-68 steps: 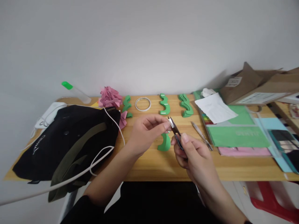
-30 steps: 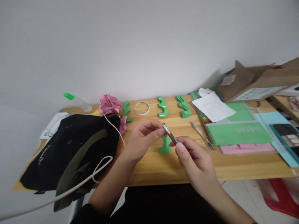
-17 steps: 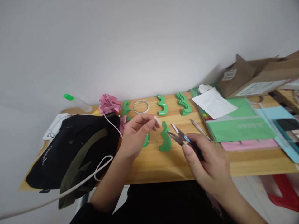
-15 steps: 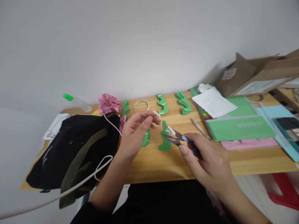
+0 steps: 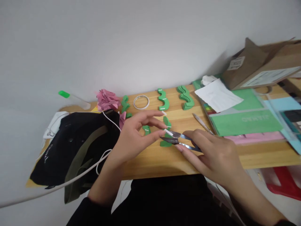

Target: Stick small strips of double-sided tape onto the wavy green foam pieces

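Note:
My right hand (image 5: 211,150) is wrapped round a pair of thread snips (image 5: 185,142), whose blades point left and stand apart. A short white strip of tape (image 5: 168,132) rests against the upper blade. My left hand (image 5: 138,131) has its fingers apart, with thumb and middle fingertip right by the end of that strip. Another small white piece (image 5: 164,113) clings to its index fingertip. Beneath the blades lies a wavy green paper cutout (image 5: 166,143), partly hidden. Behind it is a similar green cutout (image 5: 163,99) bearing white strips.
A tape roll (image 5: 141,102), a stack of green cutouts (image 5: 185,98) and a pink paper flower (image 5: 108,99) sit along the wall side. To the left lies a black bag (image 5: 77,147) with a cable across it. Rightward are a pen (image 5: 202,123), green packets (image 5: 244,122) and a cardboard box (image 5: 263,66).
My left hand has moved right, bringing thumb and middle finger up to the strip at the snips. The snips have turned flatter. The view has shifted slightly.

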Motion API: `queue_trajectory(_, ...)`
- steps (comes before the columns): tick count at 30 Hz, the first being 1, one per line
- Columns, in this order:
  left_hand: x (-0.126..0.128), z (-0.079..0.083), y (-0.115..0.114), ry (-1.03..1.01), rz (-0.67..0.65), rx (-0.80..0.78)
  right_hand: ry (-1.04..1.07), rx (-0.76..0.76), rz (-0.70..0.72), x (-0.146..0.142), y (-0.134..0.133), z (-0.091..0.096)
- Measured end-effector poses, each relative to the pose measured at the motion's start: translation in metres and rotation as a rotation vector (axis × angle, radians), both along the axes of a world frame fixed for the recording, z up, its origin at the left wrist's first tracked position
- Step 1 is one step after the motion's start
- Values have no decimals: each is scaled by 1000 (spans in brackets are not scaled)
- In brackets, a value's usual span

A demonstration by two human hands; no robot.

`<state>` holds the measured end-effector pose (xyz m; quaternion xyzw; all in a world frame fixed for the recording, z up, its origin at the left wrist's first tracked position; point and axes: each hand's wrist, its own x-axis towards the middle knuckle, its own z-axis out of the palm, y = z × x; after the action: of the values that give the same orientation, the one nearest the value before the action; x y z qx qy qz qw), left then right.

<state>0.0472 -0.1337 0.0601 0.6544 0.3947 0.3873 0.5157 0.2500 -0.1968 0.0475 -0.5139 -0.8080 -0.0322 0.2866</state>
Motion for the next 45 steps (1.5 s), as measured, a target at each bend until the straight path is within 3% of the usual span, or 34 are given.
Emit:
queue_trajectory(8,4,-5,-2,133,30,98,-21,-88,23,5,0,-4)
queue_trajectory(14,3,-10,-2,80,62,77,62,-346,18,11,4,-11)
queue_trajectory(17,2,-18,-1,-29,110,-68,298,-519,-16,11,8,-21)
queue_trajectory(21,4,-31,-2,-166,159,-266,971,-684,-102,-3,9,-35)
queue_trajectory(23,5,-36,-4,-184,151,-306,1189,-743,-119,-13,9,-38)
queue_trajectory(26,7,-40,-8,-158,136,-324,1266,-783,-126,-23,10,-39)
queue_trajectory(31,6,-44,-16,-79,92,-288,1185,-737,-200,-27,13,-43)
queue_trajectory(35,-4,-54,-34,113,-9,-83,1107,-821,-217,-23,7,-52)
queue_trajectory(39,-17,-82,-58,322,-49,436,1135,-992,-231,-14,-9,-67)
queue_trajectory(41,-20,-100,-67,346,-139,686,1209,-1035,-334,-10,-16,-75)
queue_trajectory(45,-18,-126,-78,494,-201,836,1392,-1048,-613,-7,-21,-85)
